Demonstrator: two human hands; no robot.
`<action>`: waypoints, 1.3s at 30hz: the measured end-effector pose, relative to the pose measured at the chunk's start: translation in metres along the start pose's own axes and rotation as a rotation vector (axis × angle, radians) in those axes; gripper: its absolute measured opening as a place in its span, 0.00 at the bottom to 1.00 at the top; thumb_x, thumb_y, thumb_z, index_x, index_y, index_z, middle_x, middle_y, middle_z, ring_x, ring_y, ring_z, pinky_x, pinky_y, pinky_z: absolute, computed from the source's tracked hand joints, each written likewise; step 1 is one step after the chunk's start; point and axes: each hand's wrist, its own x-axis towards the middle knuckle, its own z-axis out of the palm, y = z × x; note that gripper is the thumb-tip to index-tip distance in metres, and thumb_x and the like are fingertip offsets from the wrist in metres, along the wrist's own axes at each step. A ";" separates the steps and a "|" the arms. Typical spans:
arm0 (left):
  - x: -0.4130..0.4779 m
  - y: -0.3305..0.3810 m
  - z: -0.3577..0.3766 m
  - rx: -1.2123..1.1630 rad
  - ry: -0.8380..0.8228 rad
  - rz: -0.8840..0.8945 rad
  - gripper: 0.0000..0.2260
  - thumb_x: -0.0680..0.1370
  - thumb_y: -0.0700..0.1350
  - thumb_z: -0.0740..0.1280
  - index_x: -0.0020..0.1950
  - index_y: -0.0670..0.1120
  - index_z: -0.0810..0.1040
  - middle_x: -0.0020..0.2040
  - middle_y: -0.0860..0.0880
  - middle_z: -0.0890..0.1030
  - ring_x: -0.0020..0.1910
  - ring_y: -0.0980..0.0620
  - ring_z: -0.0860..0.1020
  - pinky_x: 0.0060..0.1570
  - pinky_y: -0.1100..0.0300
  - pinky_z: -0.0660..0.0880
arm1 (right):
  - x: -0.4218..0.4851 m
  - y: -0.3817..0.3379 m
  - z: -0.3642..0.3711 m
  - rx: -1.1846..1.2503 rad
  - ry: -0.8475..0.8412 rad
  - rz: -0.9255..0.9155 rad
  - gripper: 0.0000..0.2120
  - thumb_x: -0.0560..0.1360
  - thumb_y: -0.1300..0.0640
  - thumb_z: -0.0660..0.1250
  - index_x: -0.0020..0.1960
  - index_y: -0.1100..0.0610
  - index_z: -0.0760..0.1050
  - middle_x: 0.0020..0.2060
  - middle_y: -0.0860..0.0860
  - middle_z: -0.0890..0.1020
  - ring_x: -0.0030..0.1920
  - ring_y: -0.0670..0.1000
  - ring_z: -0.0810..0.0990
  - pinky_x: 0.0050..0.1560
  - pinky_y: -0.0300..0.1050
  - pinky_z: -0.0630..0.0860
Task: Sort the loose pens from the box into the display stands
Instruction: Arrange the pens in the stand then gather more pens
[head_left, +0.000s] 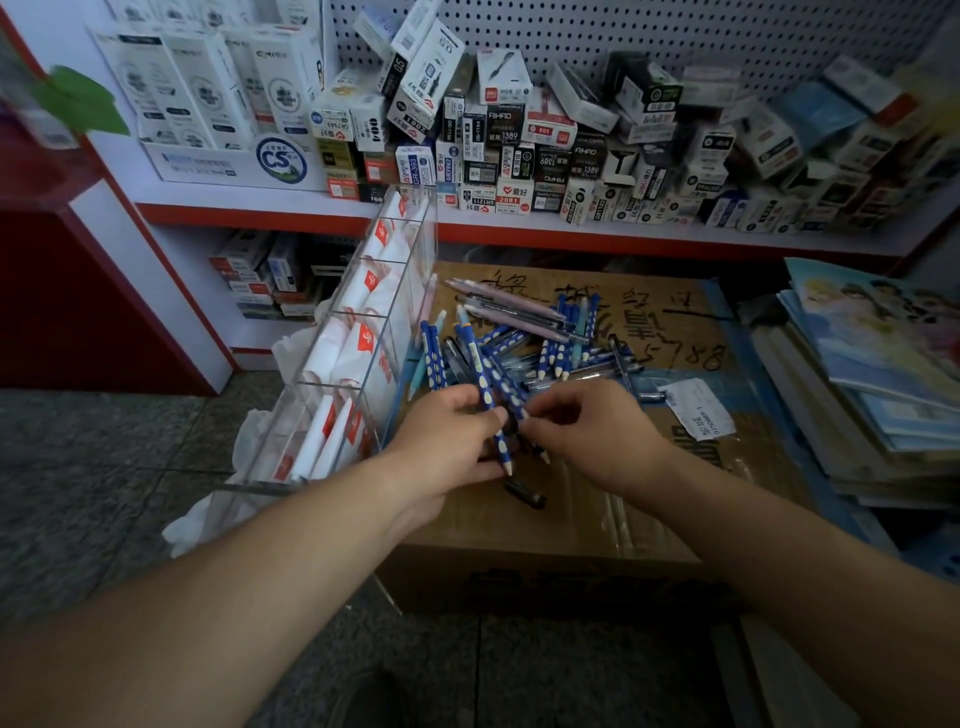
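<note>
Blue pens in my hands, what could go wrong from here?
The left hand and right hand both pinch the same bunch of blue pens, so one could slip out and drop. The clear stand leans tilted beside the box, close to the left arm; a nudge might tip it.

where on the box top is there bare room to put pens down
Bare cardboard along the near edge of the box, below the black cap; also behind the paper label, beside the book stack. Crowded: the pen pile beside the display stand.
</note>
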 end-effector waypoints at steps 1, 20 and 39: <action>-0.001 0.000 0.001 -0.029 -0.013 -0.008 0.10 0.82 0.38 0.65 0.63 0.44 0.78 0.55 0.44 0.85 0.52 0.47 0.86 0.45 0.54 0.84 | -0.003 0.001 0.001 -0.011 -0.025 -0.018 0.05 0.76 0.55 0.74 0.43 0.46 0.81 0.39 0.45 0.84 0.40 0.40 0.82 0.39 0.32 0.78; 0.001 -0.004 0.000 0.088 0.034 -0.056 0.12 0.81 0.34 0.66 0.62 0.47 0.76 0.50 0.43 0.86 0.50 0.47 0.85 0.44 0.53 0.84 | 0.027 0.021 0.009 -0.303 0.044 0.078 0.06 0.76 0.52 0.74 0.51 0.48 0.78 0.43 0.45 0.81 0.43 0.44 0.80 0.39 0.38 0.76; 0.000 -0.003 0.000 -0.011 -0.005 -0.057 0.08 0.81 0.39 0.68 0.59 0.46 0.80 0.52 0.43 0.86 0.48 0.47 0.87 0.44 0.53 0.84 | -0.010 0.002 0.008 0.154 -0.036 0.046 0.02 0.76 0.59 0.74 0.48 0.53 0.84 0.36 0.46 0.85 0.33 0.39 0.80 0.34 0.32 0.74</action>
